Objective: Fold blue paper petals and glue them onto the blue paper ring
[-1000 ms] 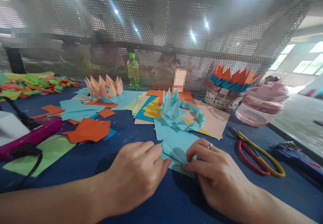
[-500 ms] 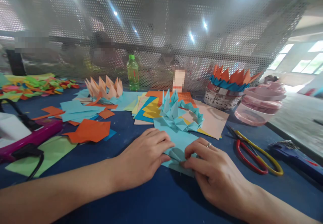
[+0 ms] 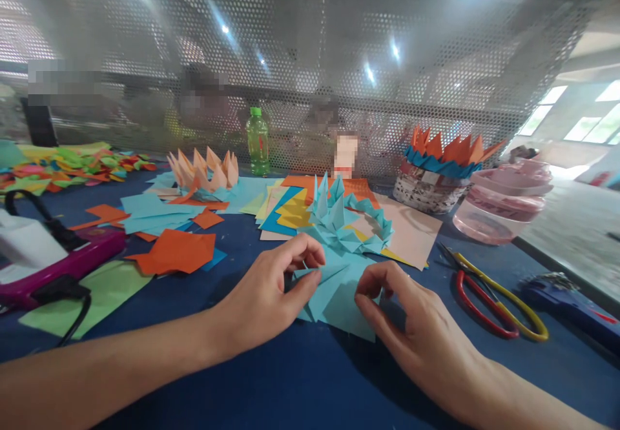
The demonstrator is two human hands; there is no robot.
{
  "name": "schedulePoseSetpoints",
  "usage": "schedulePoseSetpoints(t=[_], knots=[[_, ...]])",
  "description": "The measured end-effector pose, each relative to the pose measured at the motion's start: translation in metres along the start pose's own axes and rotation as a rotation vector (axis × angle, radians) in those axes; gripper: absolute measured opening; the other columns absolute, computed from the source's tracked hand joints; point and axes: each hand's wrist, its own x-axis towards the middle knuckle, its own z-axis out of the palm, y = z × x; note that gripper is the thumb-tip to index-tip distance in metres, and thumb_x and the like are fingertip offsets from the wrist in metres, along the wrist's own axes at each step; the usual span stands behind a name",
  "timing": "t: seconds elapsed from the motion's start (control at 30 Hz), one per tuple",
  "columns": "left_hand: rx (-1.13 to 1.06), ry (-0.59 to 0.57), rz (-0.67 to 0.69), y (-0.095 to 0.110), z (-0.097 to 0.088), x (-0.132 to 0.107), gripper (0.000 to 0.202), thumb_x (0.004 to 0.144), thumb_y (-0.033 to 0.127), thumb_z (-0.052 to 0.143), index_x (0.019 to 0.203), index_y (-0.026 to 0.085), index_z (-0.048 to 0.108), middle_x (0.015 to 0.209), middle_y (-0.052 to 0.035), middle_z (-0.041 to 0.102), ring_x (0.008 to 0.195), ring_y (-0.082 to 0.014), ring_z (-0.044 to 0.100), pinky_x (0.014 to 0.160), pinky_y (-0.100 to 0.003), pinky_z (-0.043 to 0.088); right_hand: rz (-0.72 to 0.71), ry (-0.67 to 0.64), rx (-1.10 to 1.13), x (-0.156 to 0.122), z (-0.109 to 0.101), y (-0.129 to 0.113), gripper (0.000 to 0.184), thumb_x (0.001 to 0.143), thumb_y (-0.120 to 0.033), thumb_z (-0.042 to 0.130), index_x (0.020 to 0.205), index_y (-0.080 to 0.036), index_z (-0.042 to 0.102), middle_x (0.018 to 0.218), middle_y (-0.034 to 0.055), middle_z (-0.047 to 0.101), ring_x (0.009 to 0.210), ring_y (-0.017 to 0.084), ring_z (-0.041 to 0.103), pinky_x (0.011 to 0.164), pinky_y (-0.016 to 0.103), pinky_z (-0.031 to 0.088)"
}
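Observation:
My left hand [image 3: 285, 285] is closed in a pinch, thumb against fingertips, on a small folded piece of light blue paper [image 3: 324, 275]. That piece has a narrow pointed flap and is lifted slightly over a light blue sheet [image 3: 356, 317] lying on the table. To its right, my right hand [image 3: 407, 314] is loosely curled above the sheet's edge. Its thumb and forefinger tips come together with nothing visible in them. Just beyond both hands, a light blue paper ring with folded points [image 3: 332, 207] rests on stacked coloured paper.
Scissors [image 3: 498, 301] and a blue tool [image 3: 571, 301] lie at right, near a pink bottle [image 3: 501, 207] and a basket-like container [image 3: 429, 188]. At left are a purple power strip [image 3: 92, 252] and orange paper [image 3: 179, 251]. Behind stand a peach paper ring [image 3: 206, 172] and a green bottle [image 3: 258, 143].
My left hand has lifted off the sheet a little, and the folded piece is tilted up in its pinch. My right hand has let go of the paper.

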Motion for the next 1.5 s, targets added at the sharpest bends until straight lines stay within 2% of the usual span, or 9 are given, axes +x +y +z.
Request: schedulePoseSetpoints(t=[0.1, 0.23, 0.37, 0.53, 0.63, 0.77, 0.9, 1.23, 1.5], knots=[[-0.139, -0.028, -0.090, 0.002, 0.001, 0.001, 0.008, 0.082, 0.016, 0.054, 0.075, 0.018, 0.052, 0.070, 0.0038, 0.053, 0.064, -0.0089, 0.052, 0.058, -0.018, 0.043, 0.096, -0.085, 0.076, 0.000, -0.003, -0.006, 0.007, 0.091, -0.030, 0.048, 0.089, -0.024, 0.049, 0.082, -0.0017, 0.060, 0.070, 0.012, 0.054, 0.060, 0.024, 0.043], [-0.271, -0.088, -0.138, 0.003, 0.006, 0.000, 0.009, 0.082, 0.015, 0.054, 0.079, 0.017, 0.062, 0.074, 0.0022, 0.059, 0.069, -0.0097, 0.055, 0.061, -0.018, 0.044, 0.158, -0.148, 0.199, -0.001, -0.001, -0.010, 0.012, 0.087, -0.034, 0.055, 0.088, -0.024, 0.049, 0.081, -0.0024, 0.061, 0.074, 0.013, 0.055, 0.060, 0.023, 0.043], [-0.325, -0.167, -0.122, 0.003, 0.010, -0.001, 0.016, 0.082, 0.015, 0.054, 0.089, 0.019, 0.068, 0.089, 0.0000, 0.064, 0.080, -0.0119, 0.060, 0.067, -0.020, 0.046, 0.200, -0.098, 0.302, 0.001, 0.004, -0.007, 0.012, 0.084, -0.028, 0.058, 0.086, -0.024, 0.047, 0.077, -0.0042, 0.060, 0.073, 0.012, 0.056, 0.065, 0.023, 0.044], [-0.219, -0.235, -0.134, 0.006, 0.008, -0.007, 0.020, 0.085, 0.016, 0.051, 0.099, 0.019, 0.065, 0.080, 0.0007, 0.064, 0.069, -0.0108, 0.059, 0.061, -0.019, 0.048, 0.199, 0.016, 0.299, 0.006, 0.005, 0.001, 0.005, 0.086, -0.023, 0.053, 0.087, -0.023, 0.048, 0.079, -0.0032, 0.058, 0.074, 0.011, 0.054, 0.066, 0.022, 0.043], [-0.140, -0.228, -0.023, 0.007, 0.006, -0.010, 0.022, 0.085, 0.012, 0.049, 0.104, 0.019, 0.059, 0.082, 0.0009, 0.063, 0.073, -0.0105, 0.060, 0.069, -0.020, 0.050, 0.190, 0.022, 0.290, 0.007, 0.003, 0.004, 0.004, 0.088, -0.022, 0.050, 0.091, -0.023, 0.051, 0.080, -0.0025, 0.058, 0.074, 0.012, 0.053, 0.067, 0.022, 0.043], [0.099, -0.090, 0.222, 0.004, 0.006, -0.012, 0.030, 0.084, 0.008, 0.051, 0.112, 0.020, 0.053, 0.098, -0.0024, 0.059, 0.089, -0.0125, 0.057, 0.082, -0.025, 0.048, 0.175, -0.046, 0.313, 0.006, 0.003, 0.003, 0.009, 0.088, -0.020, 0.048, 0.090, -0.022, 0.057, 0.079, -0.0020, 0.060, 0.072, 0.012, 0.053, 0.066, 0.023, 0.043], [0.221, -0.183, 0.419, -0.003, 0.008, -0.012, 0.027, 0.088, 0.006, 0.047, 0.109, 0.019, 0.057, 0.114, -0.0046, 0.056, 0.106, -0.0133, 0.053, 0.095, -0.025, 0.041, 0.175, -0.072, 0.301, 0.007, 0.004, 0.001, 0.012, 0.088, -0.018, 0.049, 0.089, -0.022, 0.060, 0.080, -0.0020, 0.063, 0.074, 0.012, 0.055, 0.068, 0.023, 0.044], [0.286, -0.213, 0.446, -0.001, 0.008, -0.011, 0.032, 0.085, 0.009, 0.053, 0.115, 0.018, 0.058, 0.117, -0.0048, 0.058, 0.109, -0.0146, 0.053, 0.100, -0.027, 0.039, 0.267, -0.112, 0.440, 0.009, 0.004, 0.006, 0.012, 0.090, -0.026, 0.050, 0.097, -0.020, 0.057, 0.083, -0.0006, 0.063, 0.075, 0.013, 0.055, 0.066, 0.024, 0.042], [0.420, -0.190, 0.617, -0.007, 0.006, -0.011, 0.033, 0.088, 0.007, 0.047, 0.119, 0.017, 0.056, 0.117, -0.0076, 0.059, 0.110, -0.0188, 0.051, 0.098, -0.035, 0.039, 0.322, -0.116, 0.506, 0.010, 0.004, 0.006, 0.013, 0.089, -0.030, 0.051, 0.095, -0.019, 0.056, 0.077, -0.0013, 0.059, 0.069, 0.012, 0.051, 0.061, 0.023, 0.040]])
